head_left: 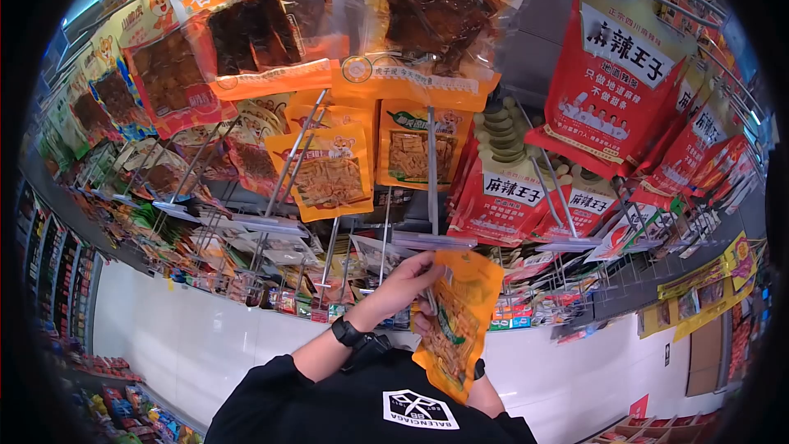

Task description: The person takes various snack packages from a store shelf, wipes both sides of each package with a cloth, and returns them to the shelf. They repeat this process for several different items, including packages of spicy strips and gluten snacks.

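An orange snack packet (460, 325) with a clear window and a green label is held upright in front of my chest. My left hand (413, 274), with a black watch on the wrist, is closed on the packet's upper left edge. Fingers of my right hand (422, 322) curl round the packet's left side, lower down; the rest of that hand is hidden behind it. Similar orange packets hang on metal hooks above, one on the left (322, 171) and one on the right (423, 144).
Large orange-and-clear fish snack bags (427, 25) hang closest to me at the top. Red packets (612, 74) hang at right, above metal hooks (433, 173) with plastic tag holders. More snacks fill lower rows. White floor (205, 321) shows behind, with shelves (62, 271) at far left.
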Demonstrator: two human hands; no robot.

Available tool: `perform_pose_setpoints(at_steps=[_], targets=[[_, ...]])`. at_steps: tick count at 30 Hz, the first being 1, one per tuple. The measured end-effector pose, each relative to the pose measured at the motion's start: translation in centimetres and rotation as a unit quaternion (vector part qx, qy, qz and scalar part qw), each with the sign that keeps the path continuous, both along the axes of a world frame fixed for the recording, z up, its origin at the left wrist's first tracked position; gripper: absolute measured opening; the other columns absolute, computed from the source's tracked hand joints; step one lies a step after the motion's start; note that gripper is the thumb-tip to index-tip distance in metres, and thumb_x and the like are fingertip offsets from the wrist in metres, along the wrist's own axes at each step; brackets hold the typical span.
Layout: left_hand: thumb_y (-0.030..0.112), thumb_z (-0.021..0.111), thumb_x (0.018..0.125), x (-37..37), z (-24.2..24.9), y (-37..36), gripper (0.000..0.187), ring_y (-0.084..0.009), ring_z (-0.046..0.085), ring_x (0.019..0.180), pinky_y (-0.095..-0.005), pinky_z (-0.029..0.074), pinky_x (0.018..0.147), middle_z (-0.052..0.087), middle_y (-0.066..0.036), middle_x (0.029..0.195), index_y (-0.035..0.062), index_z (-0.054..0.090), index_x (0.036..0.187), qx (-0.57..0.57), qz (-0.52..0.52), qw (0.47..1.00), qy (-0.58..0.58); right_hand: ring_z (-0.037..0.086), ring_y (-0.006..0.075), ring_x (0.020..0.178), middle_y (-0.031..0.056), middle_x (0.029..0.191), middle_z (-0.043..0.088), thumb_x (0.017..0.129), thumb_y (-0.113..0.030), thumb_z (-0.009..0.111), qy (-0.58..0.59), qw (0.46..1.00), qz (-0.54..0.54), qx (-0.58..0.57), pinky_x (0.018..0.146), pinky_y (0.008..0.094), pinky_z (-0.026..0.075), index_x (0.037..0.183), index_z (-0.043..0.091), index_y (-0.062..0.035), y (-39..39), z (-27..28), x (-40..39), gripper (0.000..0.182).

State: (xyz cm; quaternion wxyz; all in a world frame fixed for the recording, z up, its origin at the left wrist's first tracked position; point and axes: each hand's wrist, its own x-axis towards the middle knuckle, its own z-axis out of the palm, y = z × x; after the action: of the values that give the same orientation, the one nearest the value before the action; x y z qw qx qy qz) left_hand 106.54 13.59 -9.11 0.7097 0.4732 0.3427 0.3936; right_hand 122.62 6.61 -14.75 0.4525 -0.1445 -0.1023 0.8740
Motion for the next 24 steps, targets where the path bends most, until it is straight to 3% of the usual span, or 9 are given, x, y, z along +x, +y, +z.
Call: perform_pose_setpoints(at_steps=[1, 5, 6, 7, 9, 13, 15, 19, 24], targets=[[0.027, 0.059, 0.108, 0.0, -0.1, 0.0, 0.037, -0.0086, 0.062, 0.109, -0.022, 0.057, 0.074, 0.065, -0.004, 0.12, 0.005, 0.055, 0.137, 0.026, 0.005, 0.999, 0.04, 0.046, 0.0153, 0.068, 0.0026, 0.093, 0.053, 0.093, -0.05, 0.066, -0.052, 0.998, -0.017, 0.009, 0.062, 0.0297, 0.036, 0.121, 0.056, -0.0086, 0.3, -0.4, 0.5, 0.051], [0.014, 0.06, 0.107, -0.4, 0.2, -1.1, 0.042, -0.0138, 0.059, 0.119, -0.0297, 0.048, 0.102, 0.059, -0.008, 0.136, 0.0016, 0.048, 0.145, 0.095, 0.083, 0.991, 0.046, 0.045, 0.0118, 0.069, -0.0043, 0.093, 0.057, 0.083, -0.028, 0.085, -0.079, 0.988, -0.1, 0.09, 0.06, 0.0291, 0.035, 0.124, 0.059, -0.0096, 1.0, -0.8, 2.5, 0.052], [0.012, 0.059, 0.106, -0.6, 0.5, -1.3, 0.049, -0.0167, 0.056, 0.128, -0.0326, 0.045, 0.108, 0.055, -0.011, 0.145, 0.0013, 0.043, 0.151, 0.083, 0.089, 0.993, 0.005, 0.059, 0.015, 0.085, -0.0011, 0.111, 0.066, 0.077, -0.019, 0.09, -0.071, 0.988, -0.134, 0.038, 0.072, 0.0306, 0.048, 0.135, 0.058, -0.0084, 1.3, -1.4, 3.4, 0.067], [0.012, 0.059, 0.106, -0.8, 1.3, -1.4, 0.049, -0.0167, 0.056, 0.128, -0.0326, 0.045, 0.108, 0.055, -0.011, 0.145, 0.0013, 0.043, 0.151, 0.082, 0.088, 0.993, 0.006, 0.059, 0.015, 0.085, -0.0011, 0.111, 0.066, 0.077, -0.019, 0.09, -0.07, 0.988, -0.135, 0.036, 0.072, 0.0306, 0.048, 0.135, 0.058, -0.0084, 1.5, -1.2, 4.2, 0.067], [0.011, 0.058, 0.106, -1.3, 2.9, -1.3, 0.056, -0.02, 0.05, 0.138, -0.0359, 0.039, 0.116, 0.05, -0.014, 0.153, 0.0006, 0.036, 0.157, 0.093, 0.112, 0.988, -0.053, 0.061, 0.025, 0.127, 0.0079, 0.138, 0.064, 0.083, 0.0, 0.081, -0.076, 0.967, -0.242, -0.007, 0.111, 0.0418, 0.048, 0.147, 0.05, -0.0064, 2.1, -0.5, 5.3, 0.072], [0.015, 0.054, 0.107, -2.4, 4.3, -1.2, 0.054, -0.0191, 0.051, 0.136, -0.0355, 0.041, 0.113, 0.047, -0.013, 0.156, 0.0021, 0.037, 0.157, 0.134, 0.114, 0.971, -0.163, 0.06, 0.0229, 0.127, 0.0085, 0.14, 0.061, 0.083, 0.004, 0.079, -0.221, 0.915, -0.335, 0.036, 0.113, 0.0401, 0.047, 0.149, 0.048, -0.0048, 2.9, 1.8, 5.4, 0.073], [0.013, 0.053, 0.107, -2.7, 5.4, -1.9, 0.046, -0.0221, 0.044, 0.144, -0.0374, 0.032, 0.12, 0.047, -0.013, 0.157, 0.0011, 0.047, 0.15, 0.163, 0.129, 0.971, -0.121, 0.056, 0.0226, 0.132, 0.0085, 0.143, 0.059, 0.085, 0.001, 0.079, -0.306, 0.876, -0.35, 0.127, 0.115, 0.0395, 0.042, 0.151, 0.045, -0.004, 2.8, 3.4, 4.7, 0.074], [0.005, 0.062, 0.095, -3.3, 5.6, -2.5, 0.032, -0.0339, 0.049, 0.14, -0.0456, 0.035, 0.118, 0.058, -0.019, 0.144, -0.0005, 0.069, 0.126, 0.399, 0.228, 0.887, 0.051, 0.056, 0.0221, 0.131, 0.0107, 0.146, 0.055, 0.081, 0.011, 0.078, -0.302, 0.884, -0.336, 0.125, 0.114, 0.0377, 0.044, 0.152, 0.042, -0.0014, 3.2, 2.9, 4.4, 0.081], [0.001, 0.069, 0.08, -3.8, 6.7, -3.5, 0.033, -0.0395, 0.054, 0.132, -0.0486, 0.042, 0.11, 0.064, -0.019, 0.134, 0.0007, 0.075, 0.113, 0.501, 0.297, 0.802, 0.132, 0.055, 0.0231, 0.133, 0.0128, 0.145, 0.056, 0.076, 0.013, 0.081, -0.322, 0.841, -0.356, 0.25, 0.113, 0.0381, 0.045, 0.151, 0.042, 0.0008, 3.5, 4.0, 3.5, 0.085]])
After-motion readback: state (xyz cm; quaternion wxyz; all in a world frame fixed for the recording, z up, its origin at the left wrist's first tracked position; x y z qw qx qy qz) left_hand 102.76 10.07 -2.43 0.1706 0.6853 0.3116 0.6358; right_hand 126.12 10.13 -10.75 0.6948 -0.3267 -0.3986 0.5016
